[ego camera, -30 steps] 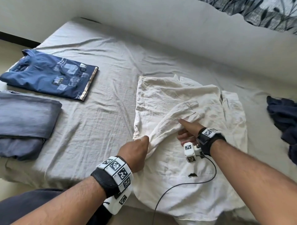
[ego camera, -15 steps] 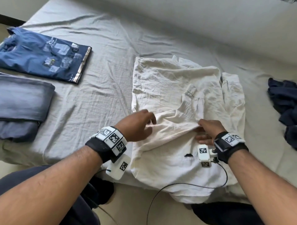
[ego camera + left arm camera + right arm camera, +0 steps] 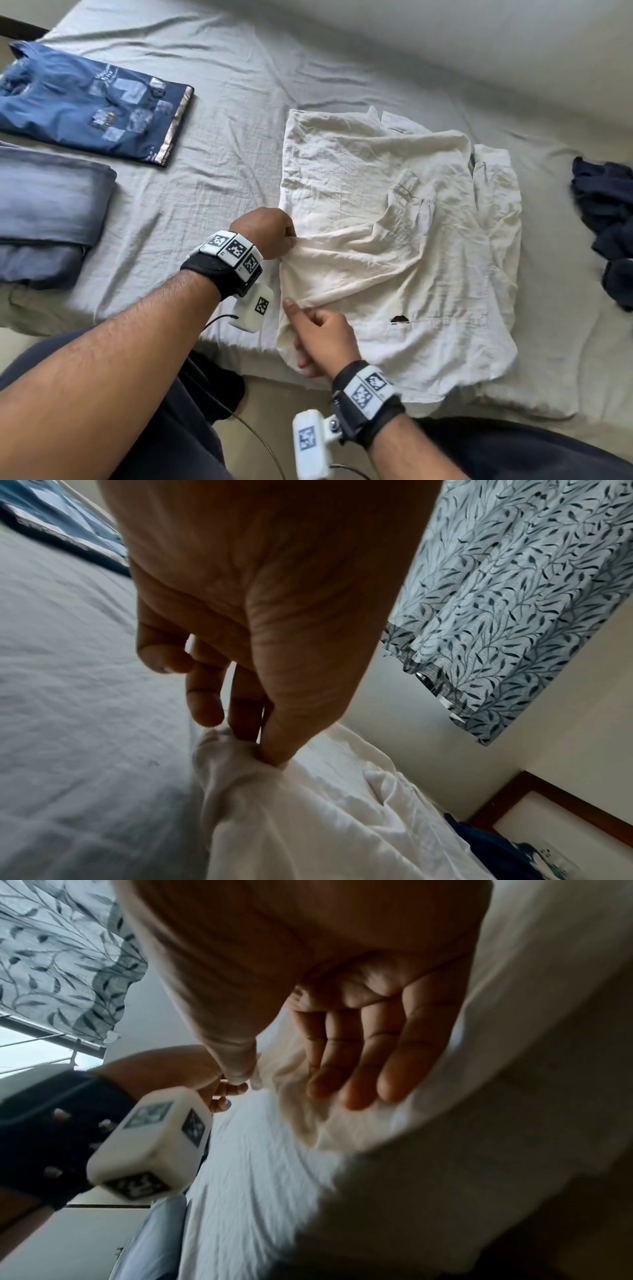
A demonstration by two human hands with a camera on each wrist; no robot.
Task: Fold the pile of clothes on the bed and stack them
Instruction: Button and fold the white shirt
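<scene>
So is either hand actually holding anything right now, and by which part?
The left hand pinches the cream shirt at its left edge fold. The right hand only rests open on the shirt's lower part.

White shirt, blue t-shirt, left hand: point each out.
white shirt (image 3: 394, 274), head view, on the middle of the fabric.
blue t-shirt (image 3: 85, 102), head view, on its printed front.
left hand (image 3: 263, 236), head view, on the back of the hand pinching the shirt's edge.
</scene>
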